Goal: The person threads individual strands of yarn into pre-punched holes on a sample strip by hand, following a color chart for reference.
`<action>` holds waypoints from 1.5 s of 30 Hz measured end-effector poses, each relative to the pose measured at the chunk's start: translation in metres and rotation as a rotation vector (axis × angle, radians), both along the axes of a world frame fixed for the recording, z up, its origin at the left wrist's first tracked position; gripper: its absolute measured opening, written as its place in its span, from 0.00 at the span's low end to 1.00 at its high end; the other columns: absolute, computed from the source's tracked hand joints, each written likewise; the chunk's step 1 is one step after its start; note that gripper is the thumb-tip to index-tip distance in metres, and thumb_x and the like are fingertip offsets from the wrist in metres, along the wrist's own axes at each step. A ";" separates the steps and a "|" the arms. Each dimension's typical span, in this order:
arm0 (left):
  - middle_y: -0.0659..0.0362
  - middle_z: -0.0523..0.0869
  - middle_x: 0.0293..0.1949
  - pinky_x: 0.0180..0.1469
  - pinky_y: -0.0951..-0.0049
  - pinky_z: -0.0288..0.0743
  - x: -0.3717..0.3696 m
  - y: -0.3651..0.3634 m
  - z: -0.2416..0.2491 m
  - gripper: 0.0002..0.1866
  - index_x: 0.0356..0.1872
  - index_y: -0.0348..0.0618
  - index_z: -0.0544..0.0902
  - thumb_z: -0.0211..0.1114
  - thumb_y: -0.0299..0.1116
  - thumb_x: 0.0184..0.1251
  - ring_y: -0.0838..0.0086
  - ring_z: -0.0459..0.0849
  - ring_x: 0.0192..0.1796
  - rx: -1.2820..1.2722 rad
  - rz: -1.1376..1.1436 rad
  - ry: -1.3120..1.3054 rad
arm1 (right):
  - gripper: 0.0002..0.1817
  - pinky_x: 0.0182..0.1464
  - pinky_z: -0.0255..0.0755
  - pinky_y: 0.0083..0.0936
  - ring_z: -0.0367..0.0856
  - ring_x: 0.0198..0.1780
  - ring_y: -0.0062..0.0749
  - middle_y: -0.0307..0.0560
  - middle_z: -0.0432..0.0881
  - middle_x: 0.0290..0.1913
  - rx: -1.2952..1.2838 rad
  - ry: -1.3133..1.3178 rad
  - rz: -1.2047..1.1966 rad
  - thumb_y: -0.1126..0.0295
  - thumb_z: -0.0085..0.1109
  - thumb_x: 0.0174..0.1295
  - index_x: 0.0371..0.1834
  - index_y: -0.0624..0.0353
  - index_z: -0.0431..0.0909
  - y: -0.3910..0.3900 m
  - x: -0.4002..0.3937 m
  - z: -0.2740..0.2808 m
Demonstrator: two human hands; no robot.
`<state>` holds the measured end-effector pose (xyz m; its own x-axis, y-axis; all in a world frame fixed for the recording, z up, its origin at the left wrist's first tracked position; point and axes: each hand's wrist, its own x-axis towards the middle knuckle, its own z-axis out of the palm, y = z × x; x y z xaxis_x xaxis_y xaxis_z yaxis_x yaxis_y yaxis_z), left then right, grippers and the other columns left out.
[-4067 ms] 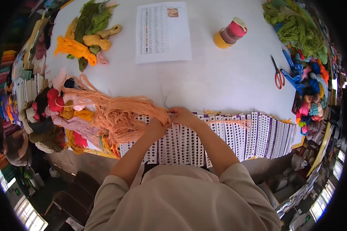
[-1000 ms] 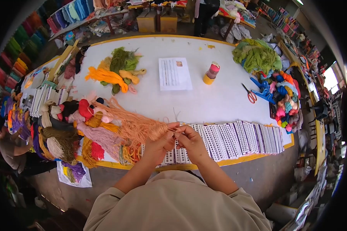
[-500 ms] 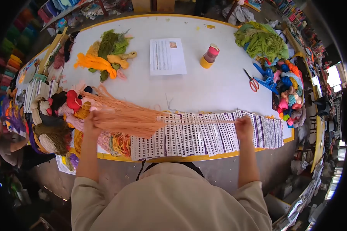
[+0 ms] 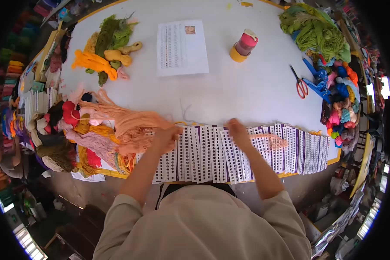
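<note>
L hand (image 4: pixel 165 139) at R end of peach skein (image 4: pixel 130 123), fingers curled; grip blurred, can't tell. Skein bulk at its 9 o'clk. R hand (image 4: pixel 238 130) curled, blurred, pinch unclear; peach strands (image 4: pixel 275 141) at its 4. Punched cards (image 4: pixel 210 156) below both. Sheet (image 4: pixel 182 47) 12 of L hand; scissors (image 4: pixel 301 85) 2 of R.

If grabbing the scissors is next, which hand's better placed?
Right, I'd say. The right hand is nearer the scissors, with open tabletop between. The left hand is farther off, by the big bundle of peach yarn, and would likely have to reach across.
</note>
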<state>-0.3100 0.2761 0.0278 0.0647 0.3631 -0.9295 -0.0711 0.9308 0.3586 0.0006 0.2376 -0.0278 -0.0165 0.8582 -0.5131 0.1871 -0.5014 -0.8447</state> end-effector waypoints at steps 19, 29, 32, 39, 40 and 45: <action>0.59 0.78 0.17 0.20 0.76 0.64 0.045 -0.018 -0.071 0.10 0.26 0.37 0.80 0.65 0.33 0.61 0.79 0.74 0.18 0.223 -0.006 0.103 | 0.09 0.30 0.72 0.29 0.78 0.23 0.29 0.45 0.79 0.23 0.214 -0.250 0.438 0.63 0.49 0.70 0.45 0.54 0.72 0.026 -0.098 -0.034; 0.62 0.76 0.16 0.14 0.78 0.59 0.044 -0.001 -0.045 0.08 0.30 0.38 0.80 0.62 0.32 0.64 0.80 0.67 0.11 0.309 -0.231 0.218 | 0.15 0.24 0.68 0.21 0.72 0.19 0.20 0.39 0.76 0.19 -0.223 0.147 0.384 0.64 0.53 0.70 0.53 0.62 0.74 0.044 -0.090 -0.026; 0.63 0.76 0.17 0.15 0.80 0.60 0.023 -0.005 -0.041 0.06 0.36 0.37 0.81 0.61 0.30 0.65 0.81 0.67 0.13 0.199 0.149 -0.123 | 0.15 0.25 0.69 0.19 0.73 0.21 0.20 0.39 0.78 0.22 -0.316 0.208 0.384 0.66 0.53 0.70 0.53 0.65 0.74 0.050 -0.087 -0.021; 0.60 0.80 0.23 0.17 0.82 0.63 0.033 -0.008 -0.035 0.07 0.41 0.38 0.80 0.60 0.27 0.64 0.83 0.71 0.18 -0.017 0.233 -0.499 | 0.17 0.31 0.72 0.18 0.76 0.28 0.21 0.41 0.82 0.33 -0.302 0.285 0.371 0.69 0.55 0.67 0.56 0.65 0.72 0.042 -0.091 -0.045; 0.59 0.82 0.24 0.17 0.80 0.64 0.039 -0.009 -0.043 0.08 0.42 0.38 0.80 0.60 0.27 0.64 0.81 0.71 0.17 0.054 -0.043 -0.284 | 0.17 0.32 0.73 0.18 0.77 0.30 0.21 0.41 0.82 0.36 -0.274 0.344 0.344 0.70 0.55 0.67 0.56 0.66 0.72 0.040 -0.090 -0.047; 0.57 0.85 0.28 0.18 0.77 0.69 0.044 -0.020 -0.067 0.11 0.45 0.37 0.80 0.61 0.30 0.64 0.78 0.76 0.17 0.414 -0.524 0.139 | 0.16 0.37 0.77 0.19 0.81 0.36 0.22 0.44 0.83 0.39 -0.384 0.368 0.413 0.70 0.55 0.67 0.55 0.67 0.72 0.053 -0.083 -0.033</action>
<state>-0.2658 0.2563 -0.0389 0.2186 0.6440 -0.7331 0.4244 0.6137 0.6657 -0.0821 0.2907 -0.0603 -0.5363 0.5018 -0.6787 0.1624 -0.7277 -0.6664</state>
